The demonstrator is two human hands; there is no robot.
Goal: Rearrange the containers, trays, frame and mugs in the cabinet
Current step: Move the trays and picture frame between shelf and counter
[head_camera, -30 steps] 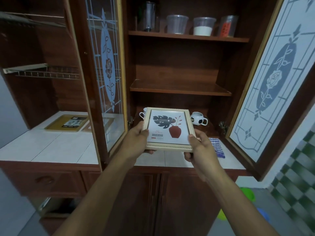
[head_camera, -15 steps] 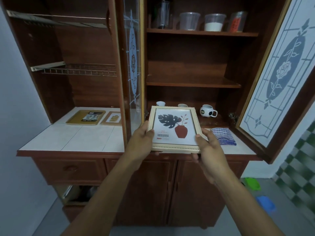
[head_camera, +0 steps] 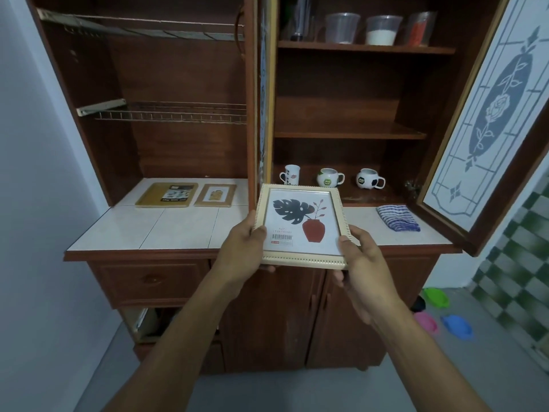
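Against the cabinet [head_camera: 190,84], a cream beaded frame [head_camera: 300,224] shows leaf and vase.

Occlusions and crops, head view:
Fingers of left hand [head_camera: 243,251] and right hand [head_camera: 361,263] mostly hidden under frame [head_camera: 300,226]. Barcode label [head_camera: 281,237] text and logos on the mugs [head_camera: 329,177] too small to read. Tall dark jar [head_camera: 300,16] and right door [head_camera: 487,120] cropped by picture edges. Lower open compartment [head_camera: 148,321] too dark to make out contents.
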